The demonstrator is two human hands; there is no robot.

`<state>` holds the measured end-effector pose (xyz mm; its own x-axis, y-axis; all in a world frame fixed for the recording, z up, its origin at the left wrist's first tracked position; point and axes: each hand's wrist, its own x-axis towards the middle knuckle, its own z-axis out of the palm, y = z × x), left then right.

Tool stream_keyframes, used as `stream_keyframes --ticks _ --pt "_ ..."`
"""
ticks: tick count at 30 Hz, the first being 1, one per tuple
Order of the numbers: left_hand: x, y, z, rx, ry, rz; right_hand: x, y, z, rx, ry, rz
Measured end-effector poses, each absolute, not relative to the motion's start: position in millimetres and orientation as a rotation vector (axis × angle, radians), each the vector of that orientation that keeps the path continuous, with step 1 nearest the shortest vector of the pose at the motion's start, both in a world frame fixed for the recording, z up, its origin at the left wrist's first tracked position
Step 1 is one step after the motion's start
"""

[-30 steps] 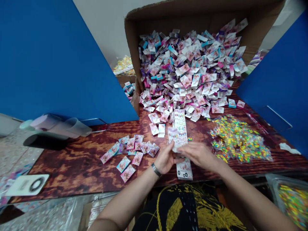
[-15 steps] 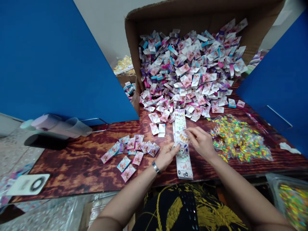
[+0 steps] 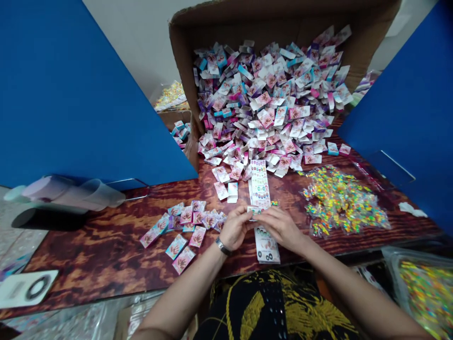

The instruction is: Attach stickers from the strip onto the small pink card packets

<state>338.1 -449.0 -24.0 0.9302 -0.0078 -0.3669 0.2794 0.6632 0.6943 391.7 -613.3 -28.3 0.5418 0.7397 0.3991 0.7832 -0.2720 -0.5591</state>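
Note:
My left hand [image 3: 234,228], with a metal watch on the wrist, pinches a small printed paper sheet [image 3: 253,211] that looks folded. From the other side my right hand [image 3: 282,227] closes on the same sheet; its fingertips are partly hidden. Beneath both hands lies a long stack of printed strips [image 3: 260,179] with rows of small coloured pictures, like nail stickers. A bit of yellow and green packet [image 3: 274,203] shows just beyond my right fingers. To the left, several closed little boxes [image 3: 184,259] are grouped on the table.
A big cardboard box [image 3: 182,66] on its side spills open little boxes [image 3: 265,118] onto the wooden table [image 3: 116,255]. Clear packets of colourful pieces [image 3: 343,203] lie right. Stacked cups [image 3: 102,193], a phone-like white object [image 3: 28,288] and blue panels [image 3: 71,94] stand around.
The sheet between my hands has been folded smaller. My right hand has come lower and closer to my left. The view has shifted slightly to the right.

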Motion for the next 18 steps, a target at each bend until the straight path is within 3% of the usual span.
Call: stream_keyframes --ticks 4,7,12,18 --pt "334 -452 -31 1.004 0.248 -0.201 393 -610 -30 -2.049 -0.725 0.11" --pt "334 -452 -35 1.172 0.209 -0.167 407 -618 -42 -2.044 -0.711 0.203" --pt "337 -453 -42 1.261 0.271 -0.065 443 -640 -77 -2.413 -0.64 -0.032" --pt "343 -453 -48 1.213 0.382 0.059 451 -651 -97 -2.512 -0.676 0.006"
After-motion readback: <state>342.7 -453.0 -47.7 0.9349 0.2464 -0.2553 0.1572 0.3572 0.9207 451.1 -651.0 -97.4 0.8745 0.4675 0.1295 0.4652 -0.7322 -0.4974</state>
